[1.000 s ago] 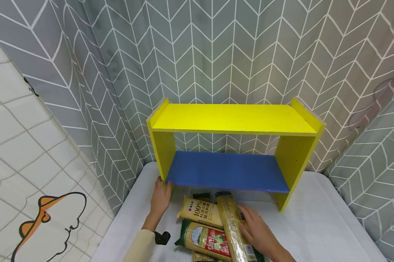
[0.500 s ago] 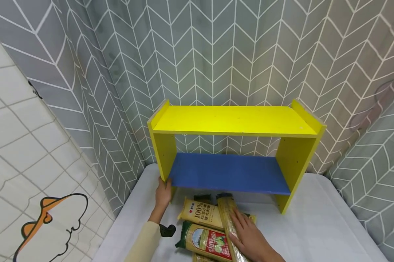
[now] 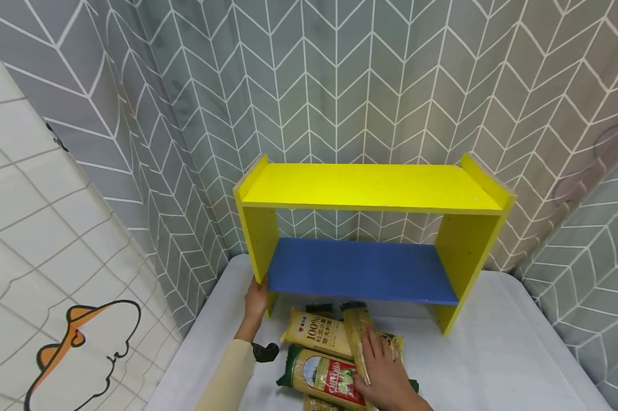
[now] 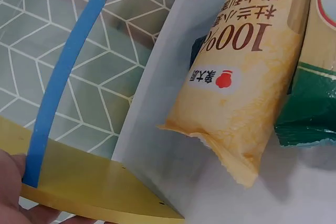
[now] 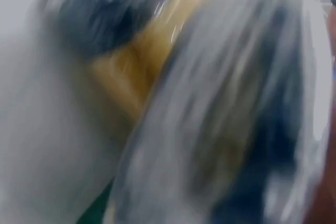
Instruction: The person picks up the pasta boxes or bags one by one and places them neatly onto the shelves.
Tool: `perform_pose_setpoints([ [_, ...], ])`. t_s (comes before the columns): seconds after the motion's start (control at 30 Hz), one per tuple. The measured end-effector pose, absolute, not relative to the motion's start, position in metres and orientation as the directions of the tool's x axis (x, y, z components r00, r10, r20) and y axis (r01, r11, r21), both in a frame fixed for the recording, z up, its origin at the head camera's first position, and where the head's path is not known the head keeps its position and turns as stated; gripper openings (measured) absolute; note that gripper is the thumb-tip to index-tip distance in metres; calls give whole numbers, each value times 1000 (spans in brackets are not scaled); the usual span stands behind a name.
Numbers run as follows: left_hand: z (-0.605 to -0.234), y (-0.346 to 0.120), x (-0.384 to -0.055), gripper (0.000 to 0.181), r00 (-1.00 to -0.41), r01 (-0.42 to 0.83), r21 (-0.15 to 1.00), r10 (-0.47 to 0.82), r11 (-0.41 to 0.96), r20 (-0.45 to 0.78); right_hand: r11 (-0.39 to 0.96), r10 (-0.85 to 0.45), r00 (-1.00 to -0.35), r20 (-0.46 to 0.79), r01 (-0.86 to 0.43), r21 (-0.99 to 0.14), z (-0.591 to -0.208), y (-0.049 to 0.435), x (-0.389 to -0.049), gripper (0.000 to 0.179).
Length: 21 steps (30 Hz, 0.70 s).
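My left hand (image 3: 256, 302) grips the lower front edge of the left side panel of a yellow shelf unit (image 3: 370, 185) with a blue lower board (image 3: 360, 268). In the left wrist view the thumb lies on one side of the panel, fingers on the other. My right hand (image 3: 386, 371) holds a long clear pasta packet (image 3: 357, 331), thumb on its left side and fingers over its top and right. The packet lies across a pale yellow pasta packet (image 3: 319, 331) and a green-ended pasta packet with a red label (image 3: 324, 374). Blurred, the held packet (image 5: 210, 124) fills the right wrist view.
Further packets show partly beneath the pile, including a dark-ended one (image 3: 319, 309) under the shelf and one at the bottom (image 3: 319, 404). Everything stands on a white-covered table (image 3: 509, 354). A patterned curtain (image 3: 340, 85) hangs close behind the shelf.
My right hand has moved left from the long packet's right side to over it, and the packet has swung slightly. More of a yellow packet shows behind it. The left hand keeps its grip.
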<state>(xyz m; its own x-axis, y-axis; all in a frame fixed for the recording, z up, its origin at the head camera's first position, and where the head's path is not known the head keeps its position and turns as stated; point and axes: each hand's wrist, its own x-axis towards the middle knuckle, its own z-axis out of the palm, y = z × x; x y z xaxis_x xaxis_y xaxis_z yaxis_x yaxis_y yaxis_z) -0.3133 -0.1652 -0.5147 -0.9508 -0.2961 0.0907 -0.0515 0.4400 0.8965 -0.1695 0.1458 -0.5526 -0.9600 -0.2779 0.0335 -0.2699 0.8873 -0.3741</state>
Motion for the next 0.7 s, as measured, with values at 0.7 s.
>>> perform_pose_setpoints([
  [0.7, -517, -165, -312, 51, -952, -8, 892, -275, 452, 132, 771, -428, -883, 190, -467, -434, -539, 163, -180, 71],
])
